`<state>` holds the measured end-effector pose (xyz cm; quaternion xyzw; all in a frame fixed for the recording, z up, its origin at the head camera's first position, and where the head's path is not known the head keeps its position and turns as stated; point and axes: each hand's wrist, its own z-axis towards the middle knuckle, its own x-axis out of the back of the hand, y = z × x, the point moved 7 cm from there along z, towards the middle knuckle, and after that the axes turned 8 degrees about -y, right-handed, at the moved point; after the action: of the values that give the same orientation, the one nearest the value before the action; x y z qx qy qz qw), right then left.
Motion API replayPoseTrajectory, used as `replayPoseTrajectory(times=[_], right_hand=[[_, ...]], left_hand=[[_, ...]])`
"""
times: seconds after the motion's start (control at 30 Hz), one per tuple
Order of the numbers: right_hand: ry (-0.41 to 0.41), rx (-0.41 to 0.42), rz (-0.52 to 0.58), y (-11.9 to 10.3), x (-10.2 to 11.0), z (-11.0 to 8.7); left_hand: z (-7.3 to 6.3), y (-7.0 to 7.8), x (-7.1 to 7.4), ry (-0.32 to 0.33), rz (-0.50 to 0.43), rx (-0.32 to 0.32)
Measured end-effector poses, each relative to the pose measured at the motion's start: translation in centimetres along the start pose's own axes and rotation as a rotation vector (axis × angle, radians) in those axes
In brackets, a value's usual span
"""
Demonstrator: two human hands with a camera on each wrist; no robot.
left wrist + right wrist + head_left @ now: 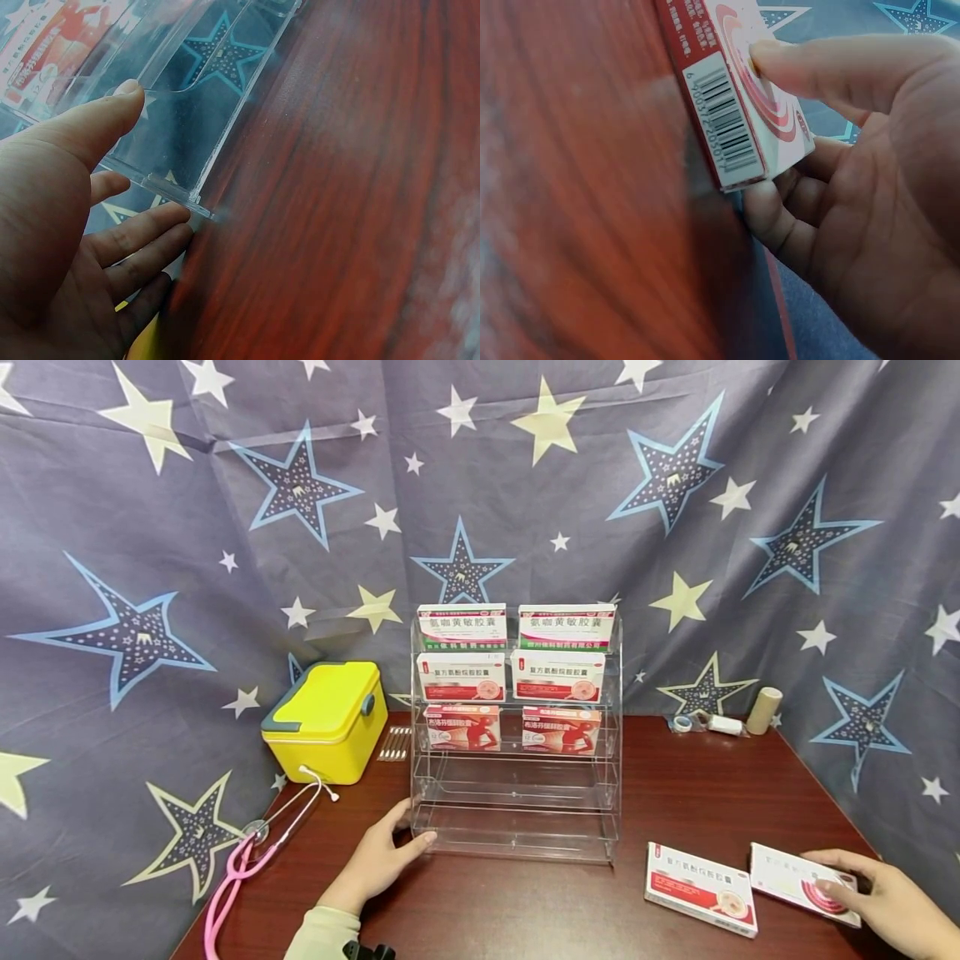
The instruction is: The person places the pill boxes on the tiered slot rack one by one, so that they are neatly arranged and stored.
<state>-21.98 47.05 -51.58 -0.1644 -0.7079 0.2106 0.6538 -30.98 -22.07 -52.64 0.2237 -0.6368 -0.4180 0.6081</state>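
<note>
A clear acrylic display rack [514, 843] stands mid-table, its three upper tiers each bearing two medicine boxes. At its lower left corner my left hand [381, 858] holds the rack, thumb over the front and fingers along the side; the rack's edge [225, 142] also shows in the left wrist view. On the front right my right hand [885, 893] grips a white medicine box with a red swirl [783, 875], thumb on its face and fingers at the edge. The barcode end of this box [724, 120] faces the right wrist camera. Left beside it lies another red-and-white medicine box [697, 889].
A yellow case [326, 727] sits at the back left, with a pink stethoscope [240, 868] in front of it. Cotton swabs [395, 743] lie by the rack. Tape [681, 723] and a bandage roll [763, 710] are at the back right. Starry cloth hangs behind.
</note>
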Motion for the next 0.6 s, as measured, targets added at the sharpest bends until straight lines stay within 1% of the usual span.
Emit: replayPoseTrajectory(times=[0.07, 0.27, 0.37, 0.47, 0.6], right_hand=[[0.003, 0.002, 0.008, -0.1, 0.06, -0.02], [-0.032, -0.025, 0.01, -0.03, 0.1, 0.2], [0.005, -0.014, 0.027, -0.09, 0.19, 0.11], [0.061, -0.003, 0.105, -0.16, 0.26, -0.26], [0.124, -0.018, 0.192, -0.18, 0.38, -0.71]], left_hand=[[0.01, 0.01, -0.01, 0.0, -0.002, -0.001], [0.02, 0.05, -0.03, 0.0, 0.0, -0.004], [0.03, 0.02, -0.03, 0.0, 0.003, -0.003], [0.03, -0.01, -0.03, -0.001, 0.001, -0.003], [0.06, -0.04, -0.05, 0.0, -0.002, -0.006]])
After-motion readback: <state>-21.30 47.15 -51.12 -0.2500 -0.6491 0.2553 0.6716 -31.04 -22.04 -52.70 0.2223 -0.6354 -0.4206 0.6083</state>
